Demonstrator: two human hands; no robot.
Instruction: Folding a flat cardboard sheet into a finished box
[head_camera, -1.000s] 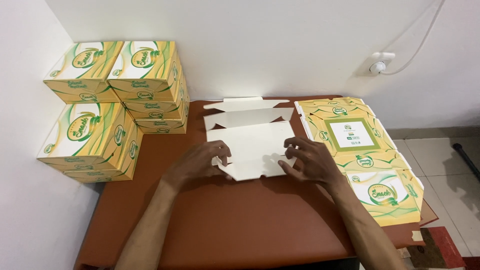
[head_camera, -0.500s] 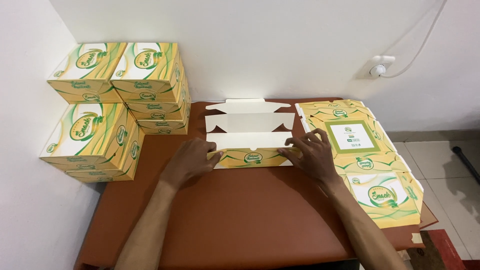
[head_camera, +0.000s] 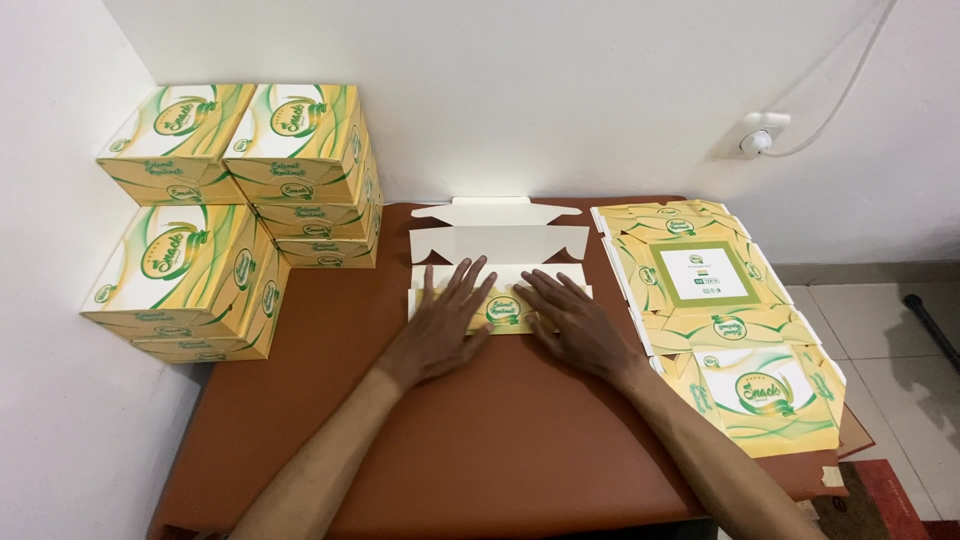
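A flat cardboard box blank (head_camera: 500, 240) lies white side up in the middle of the brown table (head_camera: 480, 450). Its near panel is folded over, showing a yellow and green printed strip (head_camera: 505, 310). My left hand (head_camera: 445, 325) lies flat on the left part of that strip, fingers spread. My right hand (head_camera: 575, 325) presses flat on the right part, fingers apart and pointing up-left. Neither hand grips anything.
Several assembled yellow and green boxes (head_camera: 240, 190) are stacked at the back left against the white wall, with another stack (head_camera: 190, 280) in front. A pile of flat printed blanks (head_camera: 720, 320) covers the table's right side. A wall socket with a white cable (head_camera: 755, 135) sits at the right.
The near panel went from partly raised to folded flat. Both hands slid inward from the blank's outer edges and now lie flat on the folded strip.
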